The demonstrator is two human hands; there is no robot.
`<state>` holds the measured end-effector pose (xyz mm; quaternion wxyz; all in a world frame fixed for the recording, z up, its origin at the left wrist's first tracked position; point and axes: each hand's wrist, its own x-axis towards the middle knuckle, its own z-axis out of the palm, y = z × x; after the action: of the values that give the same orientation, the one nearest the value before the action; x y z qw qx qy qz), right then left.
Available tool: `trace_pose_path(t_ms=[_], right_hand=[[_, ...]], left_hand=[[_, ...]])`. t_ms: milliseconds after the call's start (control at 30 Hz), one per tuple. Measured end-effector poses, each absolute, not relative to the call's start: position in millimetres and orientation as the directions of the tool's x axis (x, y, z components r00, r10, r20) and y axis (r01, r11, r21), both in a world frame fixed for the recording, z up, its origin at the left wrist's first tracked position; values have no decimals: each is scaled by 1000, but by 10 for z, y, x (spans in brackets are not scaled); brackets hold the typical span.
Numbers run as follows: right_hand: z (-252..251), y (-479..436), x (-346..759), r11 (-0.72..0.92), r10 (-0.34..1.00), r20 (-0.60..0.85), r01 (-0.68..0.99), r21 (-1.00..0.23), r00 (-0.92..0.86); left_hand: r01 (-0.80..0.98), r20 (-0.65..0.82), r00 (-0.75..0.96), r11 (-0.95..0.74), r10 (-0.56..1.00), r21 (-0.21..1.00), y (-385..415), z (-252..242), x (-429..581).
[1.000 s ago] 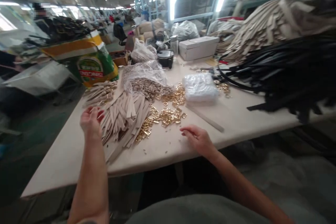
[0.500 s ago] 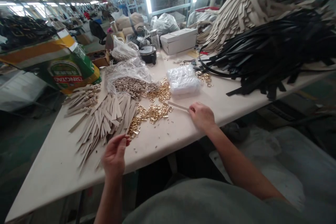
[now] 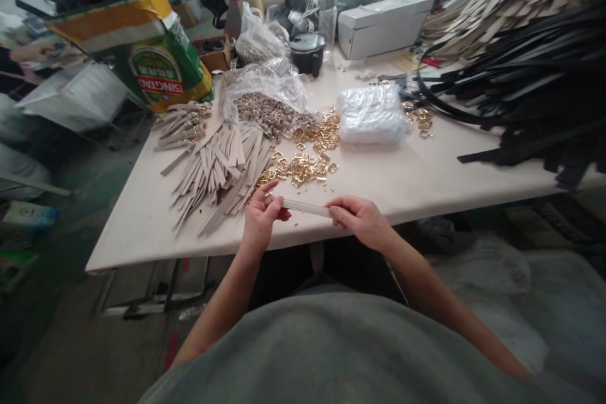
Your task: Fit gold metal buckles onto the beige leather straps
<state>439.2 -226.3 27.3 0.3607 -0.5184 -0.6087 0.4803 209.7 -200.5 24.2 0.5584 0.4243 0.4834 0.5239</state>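
Pale bench [image 3: 142, 214] in a cluttered workshop, its near edge running just in front of me. Over that edge my left hand [image 3: 262, 211] and right hand [image 3: 364, 219] share one narrow beige strip [image 3: 307, 207], an end each. The right fingers pinch its right end closely; the left thumb presses the other end, one finger lifted clear. Gripped so, the strip lies straight and nearly level, probably for control. Just beyond it are loose gold-coloured metal frames [image 3: 303, 167], with fanned beige strips [image 3: 218, 164] to their left, both seemingly placed for a short reach. Farther back, small beige pieces [image 3: 274, 113] spill from a clear bag [image 3: 279, 85], perhaps spread for easy picking. Right of the frames sits a plastic-wrapped pack [image 3: 369, 117]; black straps [image 3: 534, 69] heap at the right, likely out of the way.
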Motion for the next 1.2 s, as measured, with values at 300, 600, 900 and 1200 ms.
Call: trace_pose_path(t_ms=[300, 600, 900, 1200], right_hand=[[263, -2310, 4019, 405, 914, 344, 552, -729, -216], [275, -2318, 4060, 445, 894, 352, 622, -644, -276], [224, -2317, 4108, 471, 879, 380, 653, -593, -290], [247, -2270, 4256, 407, 913, 270, 654, -638, -305]], left_hand=[[-201, -182, 50, 189, 982, 961, -2135, 251, 2180], [-252, -183, 87, 200, 979, 947, -2178, 222, 2256], [390, 299, 265, -386, 917, 836, -2140, 311, 2200], [292, 393, 73, -397, 916, 870, -2182, 285, 2109]])
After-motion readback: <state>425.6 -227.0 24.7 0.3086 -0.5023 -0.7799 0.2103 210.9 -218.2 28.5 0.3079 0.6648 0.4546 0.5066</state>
